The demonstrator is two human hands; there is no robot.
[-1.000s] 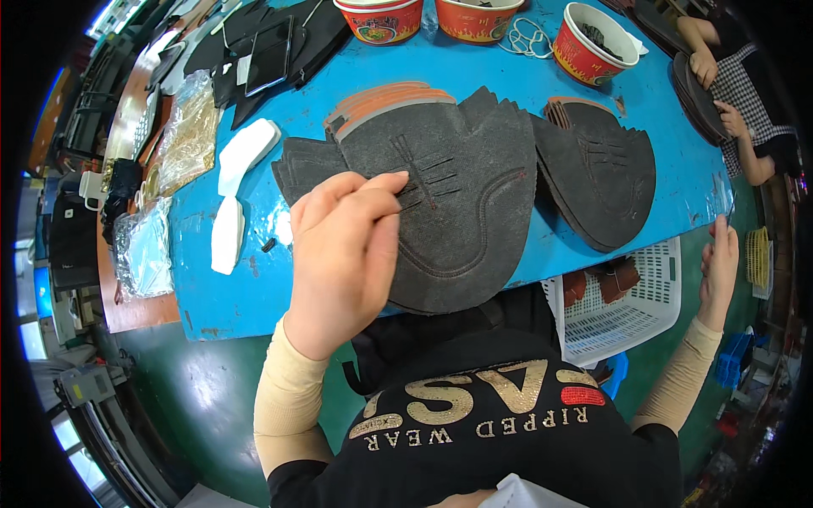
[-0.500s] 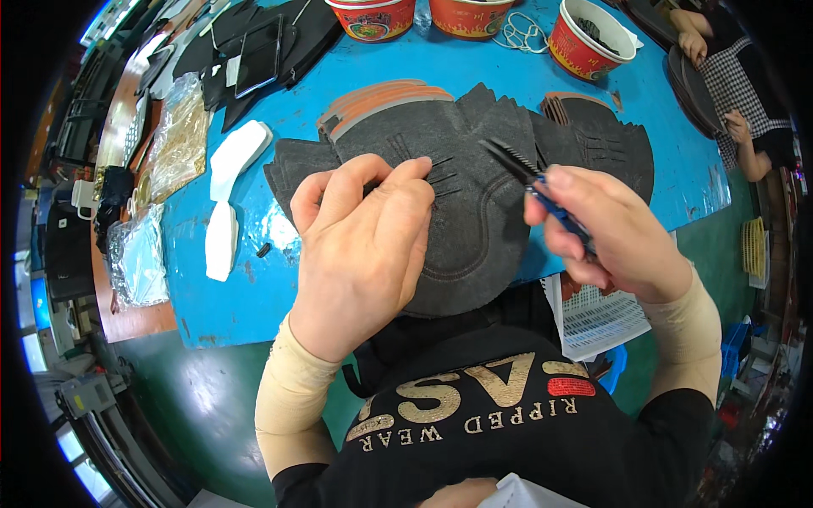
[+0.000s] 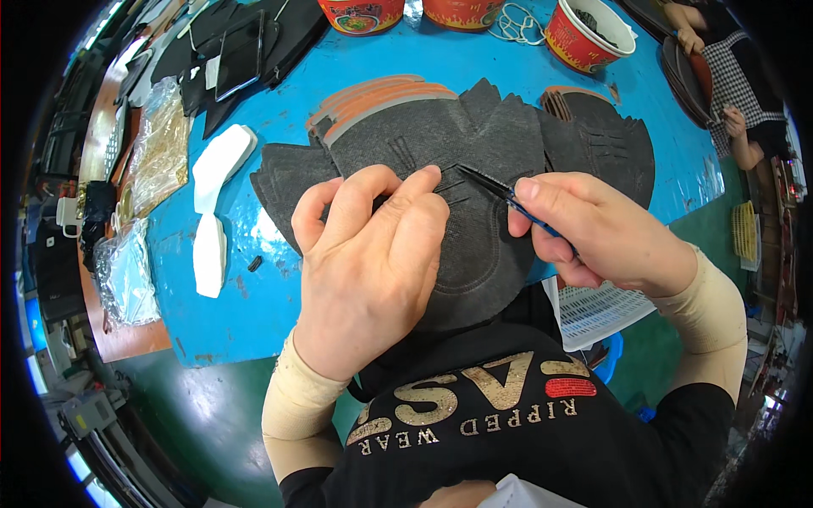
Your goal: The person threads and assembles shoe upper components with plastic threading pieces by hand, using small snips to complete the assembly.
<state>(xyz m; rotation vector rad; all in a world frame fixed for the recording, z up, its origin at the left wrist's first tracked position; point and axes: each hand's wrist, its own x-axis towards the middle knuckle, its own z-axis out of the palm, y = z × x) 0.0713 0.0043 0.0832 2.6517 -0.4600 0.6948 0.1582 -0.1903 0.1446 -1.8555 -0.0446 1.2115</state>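
Note:
A stack of dark grey shoe-upper pieces (image 3: 474, 245) with orange edges lies in front of me, the top one bearing a curved stitch line and short dark stitched lines. My left hand (image 3: 368, 254) rests over its left part, thumb and forefinger drawn together beside those lines. Whatever lies between these fingertips is too small to make out. In my right hand (image 3: 589, 224) are thread snips (image 3: 491, 184) with black blades and a blue handle. Their tips touch or hover just over the short lines, close to my left fingertips. A second stack of pieces (image 3: 605, 140) lies to the right.
Red paper bowls (image 3: 584, 38) and a white cord (image 3: 517, 25) stand or lie at the back. White shaped pieces (image 3: 209, 254), plastic bags (image 3: 131, 271) and a phone (image 3: 240, 55) are on the left. Another person's hand (image 3: 735, 121) shows at far right.
My right hand has brought the snips left and down, from above the piece to the short lines near my left fingertips. The blades now look closer together. My left hand has barely shifted.

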